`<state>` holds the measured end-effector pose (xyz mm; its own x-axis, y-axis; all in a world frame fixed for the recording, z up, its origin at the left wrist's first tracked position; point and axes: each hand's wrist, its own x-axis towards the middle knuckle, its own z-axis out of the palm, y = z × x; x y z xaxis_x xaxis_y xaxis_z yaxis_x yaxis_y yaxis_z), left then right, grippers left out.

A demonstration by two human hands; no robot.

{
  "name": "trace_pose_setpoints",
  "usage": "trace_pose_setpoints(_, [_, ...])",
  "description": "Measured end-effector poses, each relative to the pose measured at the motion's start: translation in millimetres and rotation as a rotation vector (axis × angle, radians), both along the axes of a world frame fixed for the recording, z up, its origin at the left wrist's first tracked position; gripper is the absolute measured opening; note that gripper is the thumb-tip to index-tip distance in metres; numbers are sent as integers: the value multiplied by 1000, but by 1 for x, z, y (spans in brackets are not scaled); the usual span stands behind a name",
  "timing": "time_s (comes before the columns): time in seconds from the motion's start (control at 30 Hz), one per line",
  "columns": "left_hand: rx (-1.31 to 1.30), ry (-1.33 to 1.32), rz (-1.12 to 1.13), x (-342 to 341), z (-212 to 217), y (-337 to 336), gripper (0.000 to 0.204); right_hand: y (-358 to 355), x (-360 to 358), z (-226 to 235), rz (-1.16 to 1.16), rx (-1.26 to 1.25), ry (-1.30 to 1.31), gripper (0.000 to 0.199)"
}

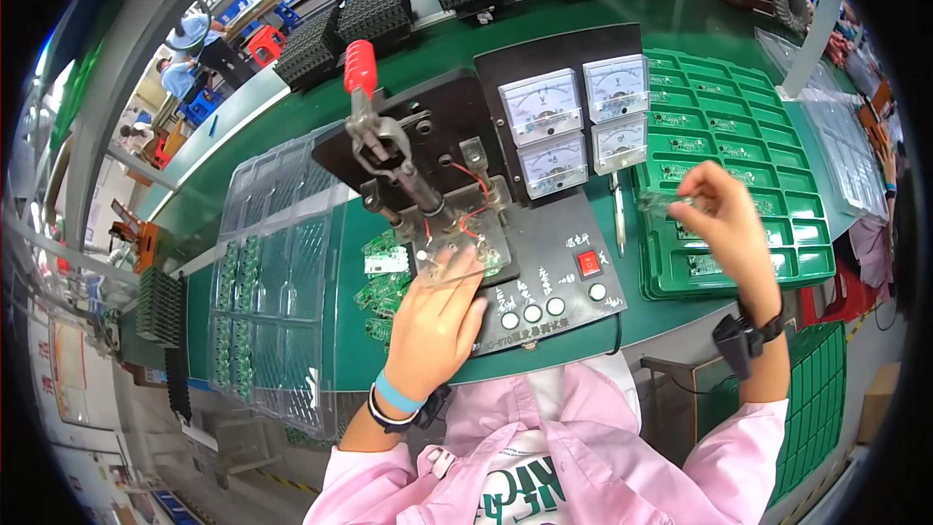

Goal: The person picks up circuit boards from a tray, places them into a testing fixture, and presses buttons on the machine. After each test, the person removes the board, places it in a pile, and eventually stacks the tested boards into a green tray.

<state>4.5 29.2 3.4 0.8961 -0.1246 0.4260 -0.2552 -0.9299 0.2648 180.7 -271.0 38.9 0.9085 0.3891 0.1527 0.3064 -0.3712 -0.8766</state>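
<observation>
My left hand (437,326) rests on the black test fixture (544,282), its fingers on the clear plate and small green circuit board (465,260) under the clamp. A toggle clamp with a red handle (361,68) stands upright above that spot. My right hand (731,228) is raised over the green tray (777,185) at the right and pinches a small green circuit board (667,201) at its fingertips. Three white needle meters (573,126) sit on the fixture's upright black panel.
A clear blister tray (277,282) with several small green boards lies at the left. Loose green boards (384,287) lie beside the fixture. Black ribbed trays (379,15) are stacked at the back of the green bench. People work in the far left background.
</observation>
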Motion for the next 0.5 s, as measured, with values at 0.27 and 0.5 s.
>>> trace_pose_setpoints(0.27, [78,207,26,-9,10,-12,72,-72,147,-2,-304,188,-127,17])
trace_pose_setpoints(0.5, [311,372,180,-38,33,-38,77,-82,204,-34,-569,10,5,18])
